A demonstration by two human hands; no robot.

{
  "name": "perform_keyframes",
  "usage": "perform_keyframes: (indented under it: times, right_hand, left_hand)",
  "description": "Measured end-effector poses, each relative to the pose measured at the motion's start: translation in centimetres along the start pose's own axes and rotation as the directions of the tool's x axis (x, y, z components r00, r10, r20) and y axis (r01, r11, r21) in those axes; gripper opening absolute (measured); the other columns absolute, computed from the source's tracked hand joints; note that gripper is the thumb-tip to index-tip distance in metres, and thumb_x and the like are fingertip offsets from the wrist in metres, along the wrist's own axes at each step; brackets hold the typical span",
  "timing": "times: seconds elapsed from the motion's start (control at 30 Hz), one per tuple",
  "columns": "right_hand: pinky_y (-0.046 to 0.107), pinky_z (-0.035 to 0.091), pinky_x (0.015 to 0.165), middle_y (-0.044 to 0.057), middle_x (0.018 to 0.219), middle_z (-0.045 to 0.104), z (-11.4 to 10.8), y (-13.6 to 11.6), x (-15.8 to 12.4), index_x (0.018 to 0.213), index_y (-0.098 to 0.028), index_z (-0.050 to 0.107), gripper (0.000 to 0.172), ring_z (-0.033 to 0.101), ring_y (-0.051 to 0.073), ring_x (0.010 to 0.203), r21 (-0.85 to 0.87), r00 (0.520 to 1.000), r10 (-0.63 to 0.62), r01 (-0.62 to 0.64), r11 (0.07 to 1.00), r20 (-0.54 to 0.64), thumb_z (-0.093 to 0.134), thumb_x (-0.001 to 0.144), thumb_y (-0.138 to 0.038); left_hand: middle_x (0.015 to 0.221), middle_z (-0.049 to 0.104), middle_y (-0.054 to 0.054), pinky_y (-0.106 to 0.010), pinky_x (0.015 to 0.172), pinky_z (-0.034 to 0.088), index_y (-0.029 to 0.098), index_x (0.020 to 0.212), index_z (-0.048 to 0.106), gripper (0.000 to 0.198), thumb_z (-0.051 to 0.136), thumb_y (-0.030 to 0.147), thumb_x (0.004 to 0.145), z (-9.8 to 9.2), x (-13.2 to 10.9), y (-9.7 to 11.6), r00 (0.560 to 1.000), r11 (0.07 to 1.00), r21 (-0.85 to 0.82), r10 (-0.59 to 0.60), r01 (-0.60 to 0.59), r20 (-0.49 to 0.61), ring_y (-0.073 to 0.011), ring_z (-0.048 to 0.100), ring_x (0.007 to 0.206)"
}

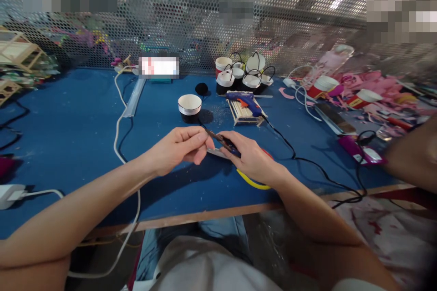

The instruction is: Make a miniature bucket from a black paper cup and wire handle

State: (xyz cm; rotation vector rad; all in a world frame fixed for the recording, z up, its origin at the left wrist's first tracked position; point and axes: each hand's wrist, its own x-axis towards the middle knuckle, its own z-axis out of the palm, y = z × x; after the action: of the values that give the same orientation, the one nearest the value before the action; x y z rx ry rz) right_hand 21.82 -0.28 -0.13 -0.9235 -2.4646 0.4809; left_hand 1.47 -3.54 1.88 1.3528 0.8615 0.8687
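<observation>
Pinching a dark strip (213, 135) in the left hand (182, 145) and right hand (254, 157), seemingly steadying it over the bench (75, 141), while tucking apparent yellow-handled scissors (251, 183) beneath the right palm.

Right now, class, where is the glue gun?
Right of centre in the head view, the glue gun rests on a wooden rack, near the clustered cups.

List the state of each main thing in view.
Left hand, fingers curled; grip unclear
Right hand, closed around tool
Dark tool, held; open or shut unclear
Near cup, upright, open-topped
Rear cups, grouped, open-topped
Glue gun, resting on wooden rack
White cable, slack
</observation>
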Motion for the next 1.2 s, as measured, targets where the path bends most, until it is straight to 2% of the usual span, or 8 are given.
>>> perform_keyframes:
  times: [0.17, 0.3, 0.43, 0.63, 0.8, 0.93, 1.07, 1.2]
  right_hand:
    - [0.032, 0.046, 0.082, 0.008, 0.105, 0.063, 0.1, -1.3, 0.0, 0.112, -0.018, 0.050, 0.028, 0.060, 0.019, 0.094, 0.103, 0.995, 0.099, -0.100, 0.990, 0.008, 0.043, 0.090, -0.033]
    - [0.029, 0.047, 0.077, 0.006, 0.100, 0.064, -0.1, -1.6, 0.0, 0.107, -0.018, 0.053, 0.025, 0.061, 0.018, 0.091, 0.150, 0.985, 0.156, -0.165, 0.975, 0.070, 0.041, 0.091, -0.033]
    - [0.030, 0.047, 0.076, 0.008, 0.100, 0.064, -0.2, -0.6, -0.1, 0.109, -0.017, 0.052, 0.026, 0.061, 0.019, 0.088, 0.081, 0.996, 0.089, -0.091, 0.993, 0.031, 0.042, 0.090, -0.033]
    - [0.032, 0.047, 0.077, 0.010, 0.102, 0.061, -0.6, 0.3, -0.1, 0.114, -0.017, 0.048, 0.030, 0.059, 0.020, 0.092, 0.008, 0.999, -0.030, 0.030, 1.000, 0.022, 0.045, 0.088, -0.032]
    - [0.033, 0.046, 0.081, 0.010, 0.108, 0.061, -0.2, -0.4, 0.0, 0.114, -0.016, 0.049, 0.032, 0.059, 0.020, 0.096, 0.056, 0.999, 0.043, -0.043, 0.998, -0.004, 0.044, 0.089, -0.035]
    - [0.031, 0.046, 0.080, 0.007, 0.104, 0.063, -0.1, -1.2, 0.0, 0.113, -0.018, 0.050, 0.030, 0.060, 0.019, 0.093, 0.155, 0.993, 0.118, -0.119, 0.981, 0.020, 0.043, 0.090, -0.035]
    - [0.030, 0.047, 0.078, 0.005, 0.102, 0.064, -0.2, -1.5, -0.1, 0.109, -0.019, 0.052, 0.027, 0.061, 0.018, 0.092, 0.196, 0.984, 0.160, -0.173, 0.965, 0.080, 0.040, 0.091, -0.035]
    - [0.031, 0.047, 0.076, 0.007, 0.099, 0.064, 0.0, -0.8, -0.3, 0.108, -0.018, 0.052, 0.025, 0.061, 0.019, 0.089, 0.114, 0.991, 0.135, -0.137, 0.984, 0.024, 0.042, 0.090, -0.033]
  left_hand:
    - [0.056, 0.054, 0.003, -0.019, 0.054, 0.034, 0.014, 0.073, 0.054, 0.026, 0.038, 0.027, 0.089, 0.3, 0.1, -0.2, 0.930, 0.748, 0.637, 0.343, -0.185, -0.132, -0.0066, 0.045, 0.050]
    - [0.055, 0.052, 0.002, -0.021, 0.053, 0.031, 0.014, 0.065, 0.051, 0.025, 0.042, 0.025, 0.086, 0.3, 0.4, -0.4, 0.892, 0.594, 0.792, 0.423, -0.141, -0.158, -0.0068, 0.043, 0.050]
    - [0.056, 0.053, 0.001, -0.019, 0.046, 0.030, 0.015, 0.079, 0.055, 0.031, 0.036, 0.036, 0.090, -0.3, 0.5, 0.2, 0.998, 0.966, 0.260, 0.012, 0.005, -0.061, -0.0064, 0.040, 0.045]
    - [0.045, 0.035, 0.006, -0.018, 0.040, 0.020, 0.014, 0.078, 0.054, 0.021, 0.045, 0.031, 0.087, -0.6, -0.1, 0.3, 0.965, 0.925, -0.308, -0.166, 0.223, 0.202, -0.0038, 0.022, 0.038]
    - [0.049, 0.041, 0.005, -0.019, 0.045, 0.027, 0.014, 0.084, 0.057, 0.027, 0.040, 0.034, 0.090, 0.0, -0.2, -0.1, 0.992, 0.977, 0.201, 0.093, -0.074, -0.087, -0.0059, 0.034, 0.044]
    - [0.056, 0.051, 0.003, -0.019, 0.050, 0.032, 0.014, 0.086, 0.059, 0.023, 0.038, 0.025, 0.089, 0.1, -0.1, -0.5, 0.889, 0.613, 0.760, 0.445, -0.215, -0.108, -0.0063, 0.041, 0.048]
    - [0.065, 0.060, -0.002, -0.020, 0.051, 0.031, 0.014, 0.079, 0.059, 0.024, 0.038, 0.024, 0.087, 0.2, 0.1, -0.9, 0.838, 0.329, 0.934, 0.541, -0.139, -0.065, -0.0089, 0.048, 0.054]
    - [0.059, 0.054, 0.000, -0.020, 0.051, 0.032, 0.015, 0.080, 0.057, 0.027, 0.037, 0.030, 0.089, 0.1, 0.2, -0.2, 0.952, 0.692, 0.717, 0.265, -0.078, -0.153, -0.0087, 0.045, 0.051]
